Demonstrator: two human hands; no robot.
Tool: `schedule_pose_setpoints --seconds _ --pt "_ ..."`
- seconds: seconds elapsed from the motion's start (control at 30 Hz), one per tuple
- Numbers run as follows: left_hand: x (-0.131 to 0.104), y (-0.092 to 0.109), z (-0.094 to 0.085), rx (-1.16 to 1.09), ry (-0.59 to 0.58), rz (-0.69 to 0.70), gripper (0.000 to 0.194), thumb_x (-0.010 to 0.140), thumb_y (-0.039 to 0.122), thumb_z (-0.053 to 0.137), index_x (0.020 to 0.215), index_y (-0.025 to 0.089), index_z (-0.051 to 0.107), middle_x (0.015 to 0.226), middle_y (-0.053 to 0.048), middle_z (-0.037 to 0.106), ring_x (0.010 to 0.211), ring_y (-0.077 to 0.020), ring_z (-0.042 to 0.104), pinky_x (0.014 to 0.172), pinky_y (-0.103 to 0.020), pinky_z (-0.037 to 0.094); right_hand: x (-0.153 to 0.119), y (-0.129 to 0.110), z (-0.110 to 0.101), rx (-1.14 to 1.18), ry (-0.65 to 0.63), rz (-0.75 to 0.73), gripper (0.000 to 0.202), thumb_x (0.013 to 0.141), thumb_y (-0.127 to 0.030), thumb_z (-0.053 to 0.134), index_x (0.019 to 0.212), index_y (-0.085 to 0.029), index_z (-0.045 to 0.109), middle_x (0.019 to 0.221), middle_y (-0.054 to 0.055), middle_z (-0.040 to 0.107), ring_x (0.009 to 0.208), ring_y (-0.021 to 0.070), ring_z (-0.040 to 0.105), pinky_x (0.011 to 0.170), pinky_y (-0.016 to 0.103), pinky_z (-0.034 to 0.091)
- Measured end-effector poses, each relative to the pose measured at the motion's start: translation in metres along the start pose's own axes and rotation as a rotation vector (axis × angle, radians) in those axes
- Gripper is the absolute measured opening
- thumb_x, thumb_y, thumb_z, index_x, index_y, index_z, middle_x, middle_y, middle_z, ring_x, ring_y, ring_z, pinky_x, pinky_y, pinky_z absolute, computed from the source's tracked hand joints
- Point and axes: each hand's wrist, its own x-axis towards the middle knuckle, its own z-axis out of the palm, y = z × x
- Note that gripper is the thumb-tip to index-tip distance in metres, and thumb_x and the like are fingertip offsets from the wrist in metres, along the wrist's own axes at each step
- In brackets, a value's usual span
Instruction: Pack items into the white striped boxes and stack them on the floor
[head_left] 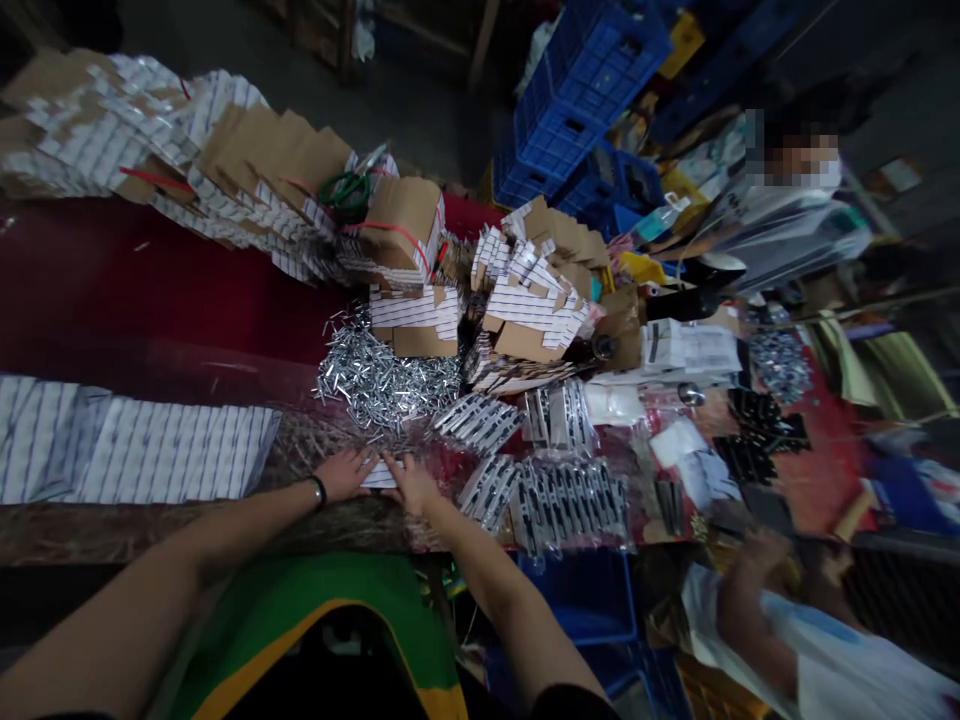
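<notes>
A small white printed carton (pixel 380 475) lies at the table's front edge between my hands. My left hand (pixel 346 474), with a dark band on the wrist, grips its left side. On the right side, the fingers of my right hand (pixel 415 486) are closed on the same carton. Just beyond my hands spreads a heap of small shiny metal pins (pixel 382 375). Right of my right hand lie bagged metal parts with dark inserts (pixel 571 500). To the left, finished-looking white cartons (pixel 180 450) stand in a row.
Stacked flat cardboard cartons (pixel 277 160) line the far side, with green-handled scissors (pixel 349 188) on them. Blue crates (pixel 577 100) rise behind. One person sits across at the right; another person's arm (pixel 754 610) works at the near right, by black parts (pixel 757 435).
</notes>
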Motion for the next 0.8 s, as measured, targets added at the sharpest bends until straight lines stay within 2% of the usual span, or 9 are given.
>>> schedule_pose_setpoints --seconds 0.1,0.27,0.33,0.5,0.57,0.63,0.7,0.73,0.8 --pt "0.0 -0.004 0.004 0.157 -0.048 0.085 0.066 0.098 0.05 0.071 0.156 0.021 0.061 0.16 -0.026 0.058 0.134 -0.0395 0.064 0.115 -0.054 0.049 0.002 0.002 -0.007 -0.095 -0.052 0.013 0.088 0.106 -0.047 0.066 0.178 -0.027 0.02 0.158 0.023 0.052 0.129 0.0383 0.065 0.108 0.05 0.055" --pt "0.0 0.0 -0.003 0.251 -0.088 0.054 0.07 0.099 0.043 0.072 0.164 0.025 0.056 0.163 -0.025 0.056 0.135 -0.043 0.064 0.112 -0.056 0.05 0.006 0.007 -0.022 -0.087 -0.151 -0.076 0.089 0.107 -0.051 0.063 0.178 -0.024 0.017 0.157 0.025 0.053 0.123 0.036 0.07 0.105 0.05 0.058" --pt "-0.001 0.003 -0.003 0.245 -0.117 0.061 0.072 0.098 0.043 0.074 0.165 0.025 0.055 0.162 -0.025 0.057 0.135 -0.0429 0.064 0.112 -0.055 0.05 0.007 0.007 -0.023 -0.111 -0.141 -0.086 0.086 0.108 -0.054 0.06 0.178 -0.025 0.019 0.157 0.024 0.055 0.125 0.037 0.069 0.109 0.053 0.055" --pt "-0.009 0.013 0.011 0.227 -0.018 0.041 0.085 0.09 0.046 0.081 0.166 0.023 0.053 0.172 -0.025 0.045 0.156 -0.0483 0.043 0.128 -0.066 0.028 0.003 -0.004 -0.005 -0.23 -0.094 -0.035 0.11 0.096 -0.068 0.072 0.178 -0.02 0.017 0.168 0.029 0.045 0.138 0.0469 0.06 0.113 0.07 0.048" --pt "-0.006 0.019 0.01 0.193 -0.02 0.004 0.082 0.089 0.041 0.081 0.165 0.024 0.054 0.17 -0.025 0.047 0.156 -0.0486 0.044 0.127 -0.068 0.028 0.01 -0.009 -0.011 -0.231 -0.114 -0.062 0.109 0.091 -0.076 0.072 0.175 -0.02 0.031 0.164 0.028 0.052 0.134 0.0478 0.062 0.111 0.074 0.047" --pt "0.001 0.029 0.001 0.157 -0.071 -0.043 0.077 0.089 0.032 0.079 0.162 0.026 0.057 0.164 -0.024 0.055 0.147 -0.0465 0.054 0.121 -0.063 0.038 0.029 -0.009 -0.037 -0.227 -0.11 -0.031 0.084 0.095 -0.075 0.066 0.158 -0.02 0.058 0.146 0.024 0.068 0.126 0.0445 0.068 0.111 0.07 0.047" --pt "0.003 0.038 -0.013 0.102 -0.109 -0.128 0.075 0.087 0.027 0.078 0.159 0.027 0.06 0.156 -0.022 0.061 0.134 -0.0426 0.064 0.111 -0.055 0.049 0.058 -0.004 -0.083 -0.209 0.022 0.068 0.062 0.104 -0.066 0.057 0.139 -0.017 0.073 0.129 0.022 0.075 0.122 0.0407 0.07 0.112 0.061 0.049" --pt "-0.001 0.042 -0.021 0.058 -0.106 -0.174 0.075 0.085 0.026 0.079 0.157 0.026 0.061 0.152 -0.022 0.063 0.128 -0.0405 0.068 0.107 -0.051 0.052 0.076 0.002 -0.111 -0.184 0.147 0.142 0.058 0.107 -0.061 0.055 0.138 -0.015 0.073 0.129 0.023 0.074 0.123 0.0395 0.069 0.111 0.056 0.05" --pt "-0.021 0.042 -0.036 -0.064 -0.018 -0.261 0.071 0.085 0.029 0.078 0.154 0.023 0.062 0.145 -0.019 0.068 0.121 -0.0362 0.071 0.105 -0.046 0.055 0.117 0.015 -0.169 -0.086 0.46 0.219 0.062 0.107 -0.049 0.058 0.157 -0.013 0.057 0.149 0.026 0.063 0.136 0.037 0.06 0.115 0.049 0.048"
